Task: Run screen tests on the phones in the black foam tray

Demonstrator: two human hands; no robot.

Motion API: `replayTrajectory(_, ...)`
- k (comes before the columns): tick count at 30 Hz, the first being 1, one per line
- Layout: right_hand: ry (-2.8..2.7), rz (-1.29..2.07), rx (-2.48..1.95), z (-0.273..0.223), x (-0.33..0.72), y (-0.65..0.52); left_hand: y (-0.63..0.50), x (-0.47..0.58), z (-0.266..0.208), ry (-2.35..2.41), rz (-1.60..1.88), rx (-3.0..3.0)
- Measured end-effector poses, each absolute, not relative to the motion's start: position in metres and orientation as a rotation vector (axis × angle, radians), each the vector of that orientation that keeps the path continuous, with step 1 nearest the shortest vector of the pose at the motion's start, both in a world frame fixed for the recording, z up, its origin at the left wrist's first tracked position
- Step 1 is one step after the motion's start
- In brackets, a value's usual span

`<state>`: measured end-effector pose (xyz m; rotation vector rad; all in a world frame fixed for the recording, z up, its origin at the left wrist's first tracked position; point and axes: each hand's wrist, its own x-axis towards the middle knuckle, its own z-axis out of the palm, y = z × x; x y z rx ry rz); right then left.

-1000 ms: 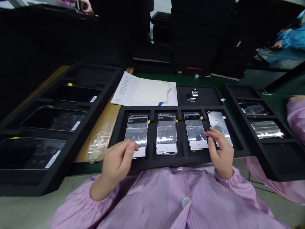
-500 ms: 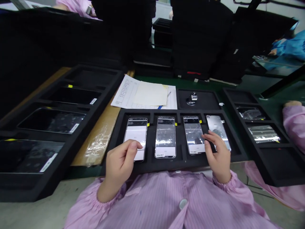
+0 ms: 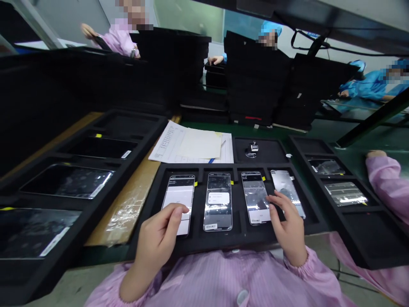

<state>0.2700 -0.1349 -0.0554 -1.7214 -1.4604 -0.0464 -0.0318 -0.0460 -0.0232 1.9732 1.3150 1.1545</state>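
Beside the phone tray (image 3: pixel 198 247), papers (image 3: pixel 191 147) and side trays (image 3: pixel 358 238) crowd the bench.

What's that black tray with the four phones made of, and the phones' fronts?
The black tray looks like dense matte foam: dull surface, no glare, soft-edged cut pockets; rigid plastic can't be ruled out. The phones, such as the second phone, seem fronted with glossy glass or film, since they mirror the overhead lights.

A green bench (image 3: pixel 351 140) fills the view, wood-coloured (image 3: pixel 64 136) at 9 o'clock. Stacks of black trays (image 3: pixel 255 76) wall its far side at 12 o'clock. Beyond them stand a pale wall (image 3: pixel 73 17) and co-workers in pink (image 3: pixel 119 38) and blue (image 3: pixel 370 87).
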Motion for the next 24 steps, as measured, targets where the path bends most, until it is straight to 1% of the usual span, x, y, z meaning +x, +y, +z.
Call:
replayTrajectory(10,-1.449,-0.045,-1.719,-0.054,0.273,-0.139,-0.051,-0.028,-0.024,1.355,1.180,1.917)
replayTrajectory(14,-1.466,-0.029,-1.724,-0.053,0.273,-0.140,-0.049,-0.027,-0.022,1.333,1.181,2.025)
replayTrajectory(16,-1.472,-0.036,-1.732,-0.052,0.273,-0.140,-0.048,-0.027,-0.021,1.234,1.170,2.165)
replayTrajectory(18,-1.474,-0.043,-1.736,-0.052,0.273,-0.139,-0.046,-0.026,-0.019,1.069,1.094,2.362)
replayTrajectory(20,-1.476,-0.047,-1.739,-0.052,0.273,-0.139,-0.045,-0.024,-0.018,0.917,0.934,2.556)
replayTrajectory(24,-1.478,-0.062,-1.743,-0.053,0.273,-0.139,-0.045,-0.019,-0.018,0.835,0.634,2.710)
